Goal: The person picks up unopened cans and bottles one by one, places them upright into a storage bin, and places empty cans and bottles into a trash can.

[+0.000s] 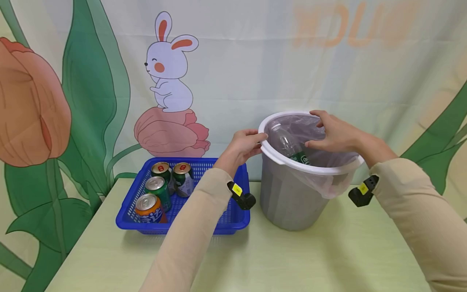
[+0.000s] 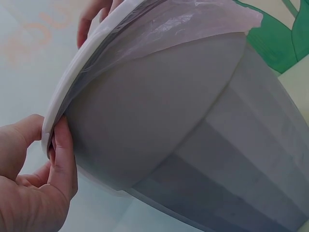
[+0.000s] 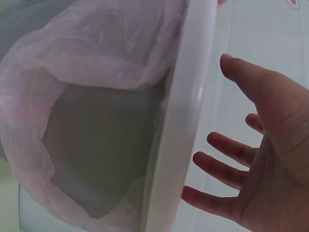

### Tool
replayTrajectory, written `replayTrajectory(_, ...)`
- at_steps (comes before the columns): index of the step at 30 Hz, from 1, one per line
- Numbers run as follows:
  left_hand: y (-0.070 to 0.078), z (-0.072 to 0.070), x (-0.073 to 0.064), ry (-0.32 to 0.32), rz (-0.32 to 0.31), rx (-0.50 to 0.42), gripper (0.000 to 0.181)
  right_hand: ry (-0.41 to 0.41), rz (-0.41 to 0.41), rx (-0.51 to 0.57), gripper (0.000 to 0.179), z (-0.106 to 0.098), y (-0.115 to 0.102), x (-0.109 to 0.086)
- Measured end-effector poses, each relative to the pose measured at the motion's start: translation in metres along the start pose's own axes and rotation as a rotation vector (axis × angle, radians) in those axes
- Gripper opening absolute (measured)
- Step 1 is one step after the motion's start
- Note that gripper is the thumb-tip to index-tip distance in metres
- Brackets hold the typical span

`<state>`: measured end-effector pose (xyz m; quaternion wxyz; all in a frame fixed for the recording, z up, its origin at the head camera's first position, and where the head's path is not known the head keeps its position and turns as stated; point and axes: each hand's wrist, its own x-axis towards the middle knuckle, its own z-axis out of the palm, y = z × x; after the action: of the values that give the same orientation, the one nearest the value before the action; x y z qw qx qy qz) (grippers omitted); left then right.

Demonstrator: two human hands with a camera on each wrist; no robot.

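Note:
A grey trash can (image 1: 292, 198) with a white rim (image 1: 270, 152) stands on the table, lined with a thin translucent bag (image 1: 330, 186) that folds over its edge. Inside it leans a clear plastic bottle (image 1: 284, 140) with a green label and white cap. My left hand (image 1: 245, 146) pinches the rim at the left, thumb on top and fingers beneath, as the left wrist view (image 2: 43, 179) also shows. Over the can's opening, my right hand (image 1: 339, 132) is spread with nothing in it. In the right wrist view its fingers (image 3: 227, 169) are apart beside the rim.
To the left of the can sits a blue plastic basket (image 1: 127, 221) holding several drink cans, among them an orange can (image 1: 149, 209) and a green can (image 1: 158, 190). A printed curtain (image 1: 233, 81) with a rabbit and tulips hangs behind the pale table (image 1: 292, 259).

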<state>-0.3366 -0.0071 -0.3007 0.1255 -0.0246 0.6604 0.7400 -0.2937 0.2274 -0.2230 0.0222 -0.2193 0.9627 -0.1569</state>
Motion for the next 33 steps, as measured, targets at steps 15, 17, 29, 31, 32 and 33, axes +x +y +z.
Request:
replayTrajectory(15, 0.002, -0.009, -0.014, 0.036, 0.088, 0.126, 0.046, 0.030, -0.036, -0.072, 0.072, 0.003, 0.002, -0.005)
replayTrajectory(17, 0.002, -0.009, -0.016, 0.067, 0.137, 0.205, 0.047, 0.048, -0.051, -0.086, 0.066, 0.003, 0.002, -0.006)
replayTrajectory(29, 0.005, -0.015, -0.026, 0.178, 0.331, 0.601, 0.040, 0.119, -0.075, -0.096, 0.044, 0.007, 0.000, -0.011)
replayTrajectory(31, 0.006, -0.018, -0.029, 0.190, 0.343, 0.643, 0.038, 0.138, -0.076, -0.093, 0.039, 0.007, 0.000, -0.013)
replayTrajectory(32, 0.006, -0.019, -0.031, 0.198, 0.351, 0.669, 0.037, 0.148, -0.078, -0.096, 0.036, 0.008, 0.001, -0.014)
replayTrajectory(33, 0.007, -0.021, -0.033, 0.207, 0.362, 0.698, 0.035, 0.158, -0.079, -0.100, 0.034, 0.008, 0.001, -0.015)
